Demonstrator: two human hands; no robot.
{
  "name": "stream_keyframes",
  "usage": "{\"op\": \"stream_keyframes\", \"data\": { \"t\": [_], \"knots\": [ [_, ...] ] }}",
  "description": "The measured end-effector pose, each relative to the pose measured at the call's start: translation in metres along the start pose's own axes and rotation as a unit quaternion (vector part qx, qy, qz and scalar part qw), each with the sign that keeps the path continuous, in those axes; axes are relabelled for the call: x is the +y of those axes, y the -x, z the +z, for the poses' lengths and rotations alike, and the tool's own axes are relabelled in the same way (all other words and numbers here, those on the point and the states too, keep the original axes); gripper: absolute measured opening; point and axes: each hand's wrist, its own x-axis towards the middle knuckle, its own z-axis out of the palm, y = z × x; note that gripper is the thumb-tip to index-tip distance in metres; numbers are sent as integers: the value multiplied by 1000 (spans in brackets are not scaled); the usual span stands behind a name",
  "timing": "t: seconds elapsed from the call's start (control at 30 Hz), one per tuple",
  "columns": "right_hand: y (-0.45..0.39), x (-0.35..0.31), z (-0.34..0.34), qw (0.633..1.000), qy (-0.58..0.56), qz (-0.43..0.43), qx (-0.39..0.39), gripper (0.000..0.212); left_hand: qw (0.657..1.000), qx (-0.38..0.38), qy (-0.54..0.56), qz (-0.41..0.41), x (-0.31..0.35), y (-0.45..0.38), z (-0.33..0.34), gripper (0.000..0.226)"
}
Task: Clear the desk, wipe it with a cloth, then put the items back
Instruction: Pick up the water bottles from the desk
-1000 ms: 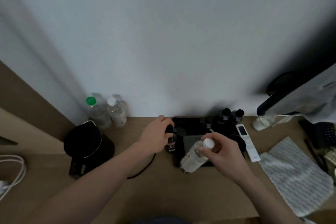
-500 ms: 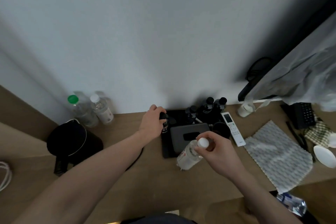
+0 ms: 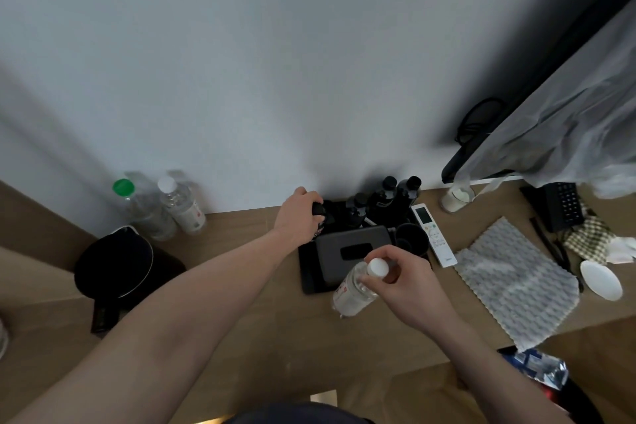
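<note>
On the wooden desk (image 3: 261, 327) lies a black tray (image 3: 311, 280) with a grey tissue box (image 3: 351, 248), black cups (image 3: 411, 239) and several small dark bottles (image 3: 389, 198). My left hand (image 3: 299, 213) is closed over the cap of one small dark bottle (image 3: 319, 213) at the tray's back left corner. My right hand (image 3: 402, 282) holds a clear white-capped water bottle (image 3: 354, 287) by its neck, tilted, just in front of the tray. A grey-white woven cloth (image 3: 516, 282) lies flat to the right.
A black kettle (image 3: 115, 263) stands at the left, with two water bottles (image 3: 161, 210) behind it by the wall. A white remote (image 3: 433, 234), a white cup (image 3: 456, 200), a white dish (image 3: 600, 280), a black keypad (image 3: 564, 205) and a checked cloth (image 3: 588, 239) lie to the right.
The view has swung right and up, so the items sit lower left in frame. My left hand has carried the small dark bottle back toward the tray's rear corner. The right hand keeps its bottle.
</note>
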Motion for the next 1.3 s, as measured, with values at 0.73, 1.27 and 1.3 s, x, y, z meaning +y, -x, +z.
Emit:
{"op": "stream_keyframes", "data": {
  "t": [0.73, 1.27, 1.3],
  "knots": [
    [-18, -17, 47, 998, 18, -36, -43, 20, 991, 3, -128, 46, -52, 12, -70, 49],
    [-29, -50, 63, 992, 26, -81, -89, 21, 933, -9, -341, -117, -147, 28, -166, 31],
    [-25, -49, 60, 992, 26, -83, -89, 21, 939, -4, -325, -114, -142, 31, -164, 28]
  ]
}}
